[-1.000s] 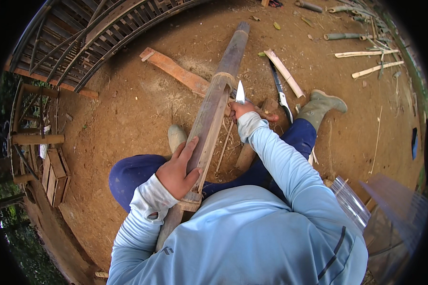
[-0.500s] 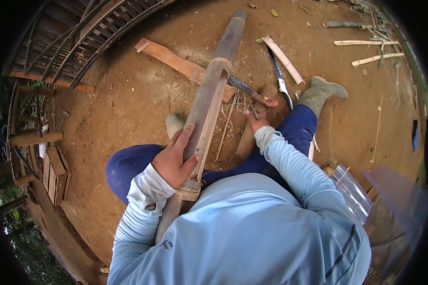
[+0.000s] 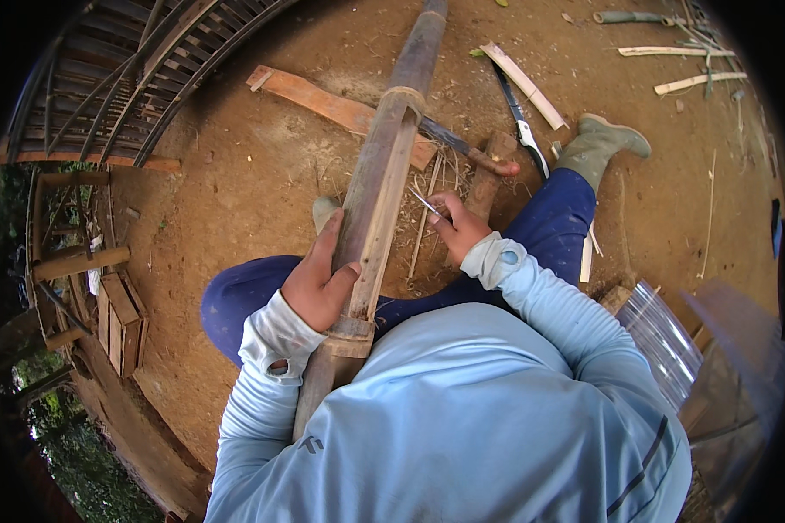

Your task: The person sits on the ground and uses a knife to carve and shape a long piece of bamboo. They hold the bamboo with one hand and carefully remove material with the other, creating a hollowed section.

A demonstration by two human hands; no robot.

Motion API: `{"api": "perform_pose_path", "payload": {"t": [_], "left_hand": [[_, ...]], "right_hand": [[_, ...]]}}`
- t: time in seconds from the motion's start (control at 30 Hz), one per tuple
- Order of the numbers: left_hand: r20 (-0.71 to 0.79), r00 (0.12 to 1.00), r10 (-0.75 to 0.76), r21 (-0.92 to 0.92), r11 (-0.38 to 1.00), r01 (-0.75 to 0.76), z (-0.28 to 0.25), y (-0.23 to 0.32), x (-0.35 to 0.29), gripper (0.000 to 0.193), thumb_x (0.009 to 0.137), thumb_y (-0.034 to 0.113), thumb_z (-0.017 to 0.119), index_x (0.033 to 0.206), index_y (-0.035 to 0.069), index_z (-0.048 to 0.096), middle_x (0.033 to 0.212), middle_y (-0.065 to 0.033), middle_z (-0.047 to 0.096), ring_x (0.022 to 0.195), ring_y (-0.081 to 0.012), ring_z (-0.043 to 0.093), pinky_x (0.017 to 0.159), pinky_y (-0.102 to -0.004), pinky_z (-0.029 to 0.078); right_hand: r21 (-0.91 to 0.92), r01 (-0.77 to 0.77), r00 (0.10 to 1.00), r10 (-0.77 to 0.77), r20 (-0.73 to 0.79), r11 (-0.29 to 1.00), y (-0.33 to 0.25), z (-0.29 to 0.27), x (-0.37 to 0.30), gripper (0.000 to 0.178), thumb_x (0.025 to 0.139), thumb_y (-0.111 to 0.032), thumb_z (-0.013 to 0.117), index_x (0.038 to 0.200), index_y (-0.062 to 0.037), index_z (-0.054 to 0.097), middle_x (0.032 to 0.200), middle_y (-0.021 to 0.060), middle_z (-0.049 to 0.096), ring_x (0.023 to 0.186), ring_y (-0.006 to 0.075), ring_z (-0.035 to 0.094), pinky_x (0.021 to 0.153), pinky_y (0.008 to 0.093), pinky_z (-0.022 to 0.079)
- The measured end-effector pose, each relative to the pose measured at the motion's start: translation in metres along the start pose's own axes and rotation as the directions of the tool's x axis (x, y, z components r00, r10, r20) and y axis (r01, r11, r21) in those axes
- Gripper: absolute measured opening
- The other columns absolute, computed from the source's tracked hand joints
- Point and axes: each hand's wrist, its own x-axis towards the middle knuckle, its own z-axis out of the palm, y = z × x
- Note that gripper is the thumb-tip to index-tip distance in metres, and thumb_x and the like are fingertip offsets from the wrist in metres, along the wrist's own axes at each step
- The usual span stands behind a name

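A thick bamboo pole [image 3: 375,187], with a long opening cut in its side between two joints, slants from my lap toward the far ground. My left hand [image 3: 318,286] grips it near its close end, thumb by the cut edge and fingers along the far side. Just right of the pole, my right hand [image 3: 464,231] pinches a thin pointed metal tool [image 3: 424,201]; its tip points at the opening without visibly touching the bamboo. Most of the tool's grip is hidden in my fingers. Beyond that hand lies a large knife [image 3: 449,141] with a brown handle, across a wood block [image 3: 490,185].
A reddish plank [image 3: 323,106] lies under the pole. A folding saw [image 3: 525,132] and a split bamboo strip [image 3: 523,84] are at far right of the pole. Slatted bamboo structures stand left, with a wooden crate [image 3: 122,322]. Clear plastic sheeting [image 3: 658,340] is at right.
My right hand has come up and left from beside the wood block toward the pole, bringing the pointed tool into clear view. My left hand stays on the bamboo; the view has shifted slightly.
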Motion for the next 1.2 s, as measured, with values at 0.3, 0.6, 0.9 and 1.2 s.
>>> {"api": "perform_pose_path", "payload": {"t": [0.3,0.6,0.9,1.2], "left_hand": [[0.102,0.976,-0.191,-0.483,0.848,0.217,0.010,-0.063,0.024,0.090,0.086,0.030,0.070,0.151,-0.008,0.021,0.143,-0.0276,0.044,0.131,-0.0340,0.047,0.110,-0.0356,0.035],[0.270,0.935,-0.232,-0.562,0.750,0.348,0.008,-0.034,0.035,0.093,0.081,0.034,0.079,0.145,-0.009,0.028,0.127,-0.0203,0.056,0.116,-0.0268,0.056,0.101,-0.0352,0.044],[0.194,0.963,-0.188,-0.420,0.871,0.254,0.014,-0.020,0.030,0.093,0.082,0.040,0.078,0.144,-0.009,0.028,0.129,-0.0224,0.055,0.118,-0.0267,0.056,0.102,-0.0341,0.042],[0.164,0.965,-0.205,-0.376,0.891,0.253,0.014,-0.019,0.028,0.097,0.083,0.041,0.077,0.146,-0.010,0.024,0.131,-0.0239,0.054,0.120,-0.0277,0.055,0.104,-0.0341,0.041]], "right_hand": [[-0.080,0.190,0.979,-0.183,0.084,0.979,-0.031,-0.005,-0.005,0.021,0.100,-0.023,0.054,0.118,-0.0120,0.056,0.090,0.0177,0.066,0.083,0.0369,0.065,0.075,0.0432,0.049],[-0.231,0.239,0.968,-0.212,0.135,0.943,-0.042,-0.011,-0.004,0.017,0.098,-0.021,0.054,0.111,-0.0097,0.055,0.089,0.0202,0.066,0.086,0.0411,0.065,0.073,0.0483,0.049],[-0.234,0.218,0.971,-0.187,0.146,0.948,-0.045,-0.005,-0.003,0.019,0.098,-0.024,0.055,0.103,-0.0064,0.055,0.087,0.0227,0.066,0.084,0.0447,0.063,0.072,0.0512,0.049],[-0.236,0.140,0.988,-0.120,0.099,0.962,-0.048,-0.001,0.013,0.018,0.099,-0.023,0.052,0.103,-0.0064,0.058,0.091,0.0224,0.067,0.088,0.0441,0.064,0.075,0.0501,0.050]]}}
